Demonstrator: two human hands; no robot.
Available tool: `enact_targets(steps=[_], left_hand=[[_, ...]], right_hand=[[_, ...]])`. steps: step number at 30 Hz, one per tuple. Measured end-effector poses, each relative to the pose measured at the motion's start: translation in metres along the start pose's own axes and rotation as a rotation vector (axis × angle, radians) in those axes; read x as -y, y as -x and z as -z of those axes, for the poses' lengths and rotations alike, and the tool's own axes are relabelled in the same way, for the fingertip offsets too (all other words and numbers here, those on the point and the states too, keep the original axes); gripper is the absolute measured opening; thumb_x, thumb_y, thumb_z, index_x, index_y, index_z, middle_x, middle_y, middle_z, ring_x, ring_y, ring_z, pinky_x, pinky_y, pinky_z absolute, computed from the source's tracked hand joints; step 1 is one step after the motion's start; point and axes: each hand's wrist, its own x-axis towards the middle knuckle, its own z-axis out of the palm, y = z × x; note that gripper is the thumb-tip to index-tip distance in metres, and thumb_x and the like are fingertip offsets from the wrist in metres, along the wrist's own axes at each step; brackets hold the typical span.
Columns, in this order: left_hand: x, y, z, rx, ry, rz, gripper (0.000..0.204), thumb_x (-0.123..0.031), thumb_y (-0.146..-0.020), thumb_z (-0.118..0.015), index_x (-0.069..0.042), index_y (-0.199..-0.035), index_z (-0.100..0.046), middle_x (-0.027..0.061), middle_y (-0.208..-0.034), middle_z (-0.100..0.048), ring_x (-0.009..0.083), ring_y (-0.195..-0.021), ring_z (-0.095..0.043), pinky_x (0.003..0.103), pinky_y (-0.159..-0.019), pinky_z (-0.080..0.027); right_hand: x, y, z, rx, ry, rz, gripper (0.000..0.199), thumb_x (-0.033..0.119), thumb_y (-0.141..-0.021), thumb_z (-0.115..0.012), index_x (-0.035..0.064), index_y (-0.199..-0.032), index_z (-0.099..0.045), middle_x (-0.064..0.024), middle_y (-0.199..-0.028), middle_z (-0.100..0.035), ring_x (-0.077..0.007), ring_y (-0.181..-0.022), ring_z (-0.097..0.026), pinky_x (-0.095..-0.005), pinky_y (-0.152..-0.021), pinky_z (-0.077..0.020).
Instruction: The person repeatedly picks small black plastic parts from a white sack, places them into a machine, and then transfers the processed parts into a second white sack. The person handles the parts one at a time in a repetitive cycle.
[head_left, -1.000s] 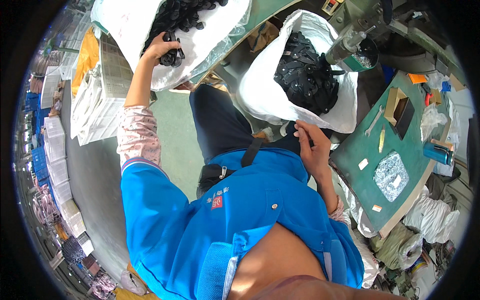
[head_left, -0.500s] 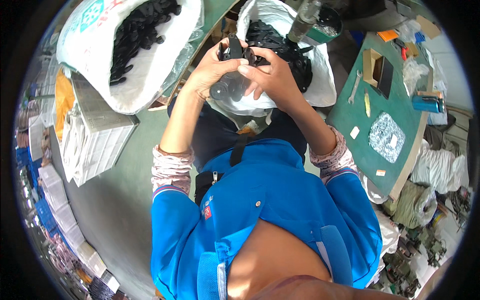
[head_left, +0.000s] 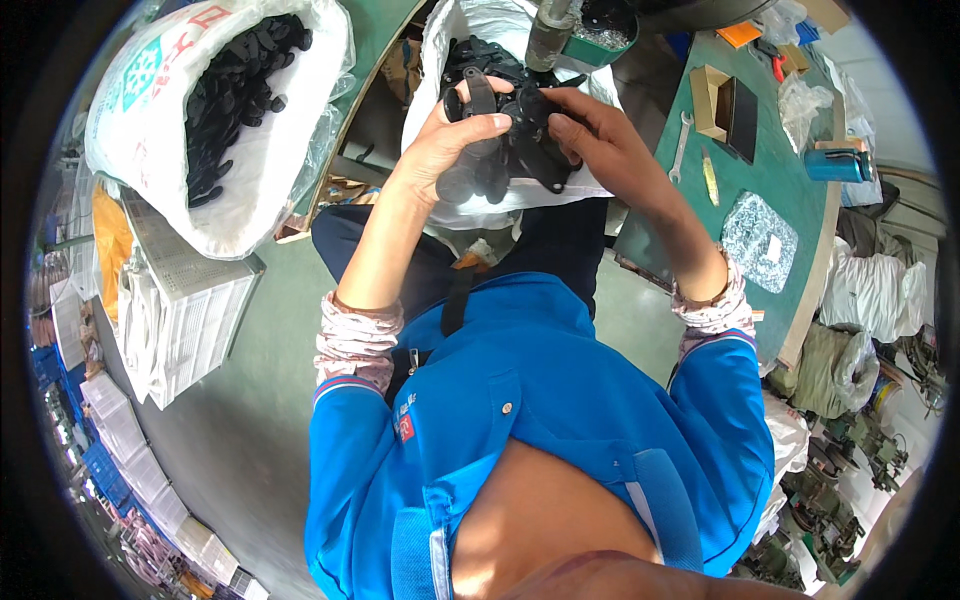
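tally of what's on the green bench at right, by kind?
On the green table:
Spanner: 1
Yellow-handled tool: 1
Open cardboard box: 1
Blue can: 1
Clear bag of small metal parts: 1
Total: 5

1. Both hands meet over the lap, the left hand point(head_left: 455, 140) and right hand point(head_left: 590, 135) closed on a black plastic part point(head_left: 505, 150).
2. An open white sack point(head_left: 450, 40) of black parts stands just beyond them.
3. A green table point(head_left: 790, 200) with a wrench point(head_left: 680, 145) and blue can point(head_left: 838, 165) bounds the right.
4. A second sack point(head_left: 200, 130) blocks the left.
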Motion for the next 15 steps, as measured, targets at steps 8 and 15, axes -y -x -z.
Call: enact_targets(steps=[8,15], left_hand=[[0.006,-0.005,-0.007,0.004,-0.025,-0.064,0.042,-0.013,-0.081,-0.071,-0.006,-0.120,-0.056,0.0055,-0.096,-0.064,0.0143,-0.083,-0.064,0.025,-0.070,-0.054],[0.018,-0.011,0.002,-0.153,0.278,0.090,0.039,-0.019,-0.085,-0.070,-0.005,-0.117,-0.054,0.0137,-0.099,-0.064,0.0233,-0.081,-0.067,0.033,-0.072,-0.057]], right_hand=[[-0.001,-0.003,0.008,-0.033,-0.033,-0.035,0.028,0.021,-0.091,-0.062,0.0033,-0.113,-0.065,-0.0043,-0.081,-0.066,-0.0081,-0.074,-0.059,-0.0231,-0.064,-0.0463],[0.042,-0.032,0.059,-0.253,-0.104,0.128,0.025,0.015,-0.088,-0.065,0.0009,-0.108,-0.065,-0.0045,-0.084,-0.067,-0.0085,-0.074,-0.062,-0.0207,-0.062,-0.0460]])
